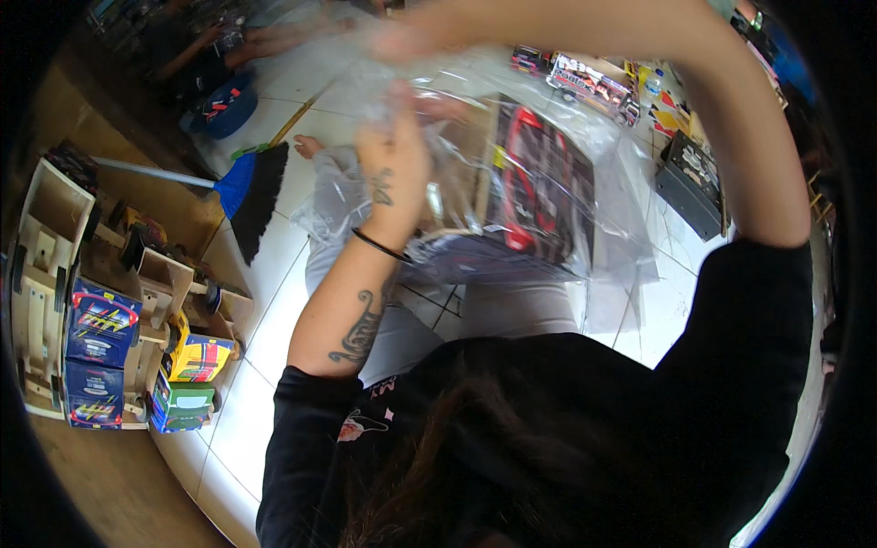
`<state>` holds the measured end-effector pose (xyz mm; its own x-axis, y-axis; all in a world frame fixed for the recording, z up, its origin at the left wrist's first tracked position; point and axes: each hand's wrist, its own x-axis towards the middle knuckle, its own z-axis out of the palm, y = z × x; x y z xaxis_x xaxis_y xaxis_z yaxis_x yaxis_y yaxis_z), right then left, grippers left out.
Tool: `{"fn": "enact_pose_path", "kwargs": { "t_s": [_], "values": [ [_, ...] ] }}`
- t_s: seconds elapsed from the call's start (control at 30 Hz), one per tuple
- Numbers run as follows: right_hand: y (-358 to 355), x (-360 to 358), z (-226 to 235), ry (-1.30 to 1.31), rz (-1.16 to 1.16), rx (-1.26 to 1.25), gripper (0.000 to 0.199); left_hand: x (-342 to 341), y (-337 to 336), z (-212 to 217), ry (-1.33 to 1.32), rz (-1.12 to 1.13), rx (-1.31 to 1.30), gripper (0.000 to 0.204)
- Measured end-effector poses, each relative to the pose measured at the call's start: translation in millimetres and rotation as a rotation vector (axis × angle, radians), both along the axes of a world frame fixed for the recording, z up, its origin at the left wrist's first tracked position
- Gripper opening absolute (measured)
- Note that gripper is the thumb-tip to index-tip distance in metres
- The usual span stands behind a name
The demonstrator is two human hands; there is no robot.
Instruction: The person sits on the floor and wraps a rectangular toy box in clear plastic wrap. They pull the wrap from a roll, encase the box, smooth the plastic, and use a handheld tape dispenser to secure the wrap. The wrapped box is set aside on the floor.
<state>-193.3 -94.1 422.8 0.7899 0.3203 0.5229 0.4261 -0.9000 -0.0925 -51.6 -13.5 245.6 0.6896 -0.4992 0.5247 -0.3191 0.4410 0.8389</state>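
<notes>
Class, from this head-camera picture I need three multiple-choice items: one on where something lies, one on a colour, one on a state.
1. Where does the broom lie?
A. on the tiled floor to the person's left
B. on the person's lap
C. on the wooden shelf

2. What colour is the toy car in the boxed toy?
A. green
B. red
C. white

3. How is the boxed toy wrapped?
A. bare
B. in newspaper
C. inside a clear plastic bag

Answers: 1 A, its dark bristles and blue head rest on white tiles. 2 B, red shows through the box window. 3 C, the left hand grips glossy film around the box, and the right hand lifts it.
</notes>
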Motion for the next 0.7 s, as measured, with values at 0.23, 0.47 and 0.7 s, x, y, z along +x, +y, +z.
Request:
{"fn": "enact_pose_path", "kwargs": {
  "t_s": [0.23,0.47,0.7],
  "values": [
    [-47,-51,-39,0.431,-0.27,-0.51,0.056,87,15,-6,0.27,0.063,-0.371,0.038],
    [-49,59,-43,-0.253,0.099,0.605,0.02,133,121,-30,0.465,-0.188,-0.324,0.047],
    [15,112,-258,-0.025,0.156,0.874,0.063,165,192,-75,0.767,-0.214,-0.526,0.055]
  ]
}}
